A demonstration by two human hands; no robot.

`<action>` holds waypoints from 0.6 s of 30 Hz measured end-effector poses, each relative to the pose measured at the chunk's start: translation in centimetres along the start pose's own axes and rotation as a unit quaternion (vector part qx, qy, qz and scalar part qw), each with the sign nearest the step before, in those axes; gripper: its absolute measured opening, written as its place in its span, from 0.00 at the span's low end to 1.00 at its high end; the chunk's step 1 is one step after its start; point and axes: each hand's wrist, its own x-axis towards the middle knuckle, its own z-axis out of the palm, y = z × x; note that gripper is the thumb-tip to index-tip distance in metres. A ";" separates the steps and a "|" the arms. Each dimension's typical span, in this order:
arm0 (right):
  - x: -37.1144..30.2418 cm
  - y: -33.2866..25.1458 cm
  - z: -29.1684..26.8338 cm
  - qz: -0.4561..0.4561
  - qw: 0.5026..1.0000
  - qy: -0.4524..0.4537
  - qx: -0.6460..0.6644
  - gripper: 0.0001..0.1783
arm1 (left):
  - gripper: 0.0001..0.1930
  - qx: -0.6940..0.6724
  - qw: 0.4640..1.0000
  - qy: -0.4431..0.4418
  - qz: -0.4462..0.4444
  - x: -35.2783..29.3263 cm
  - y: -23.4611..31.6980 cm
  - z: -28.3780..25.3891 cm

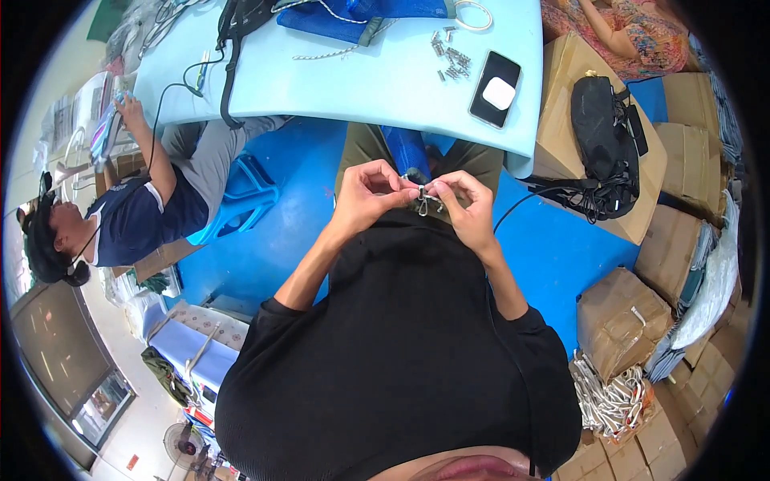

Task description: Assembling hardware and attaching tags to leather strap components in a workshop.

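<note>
My left hand point(370, 197) and my right hand point(467, 207) meet in front of my chest, just short of the table edge. Both pinch a thin grey-white drawstring cord point(423, 209), which hangs in a small loop between the fingertips. A small dark-and-silver fitting sits on the cord there; its exact kind is too small to tell. Just beyond my fingers a blue mesh bag point(401, 151) lies between my legs, its end close to the cord. On the table are several small metal pieces point(455, 62), similar in size to the fitting.
The light blue table point(345, 88) carries a phone point(495, 90) with a white case on it, a blue mesh piece point(329, 28) and a black strap. A black bag point(603, 144) rests on a cardboard box at right. Another person point(152, 192) sits at left; boxes point(624, 321) stack at right.
</note>
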 end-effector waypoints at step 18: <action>0.0 0.7 0.8 0.070 0.989 0.017 0.132 0.06 | 0.13 0.094 0.995 0.011 0.041 0.2 0.0 0.4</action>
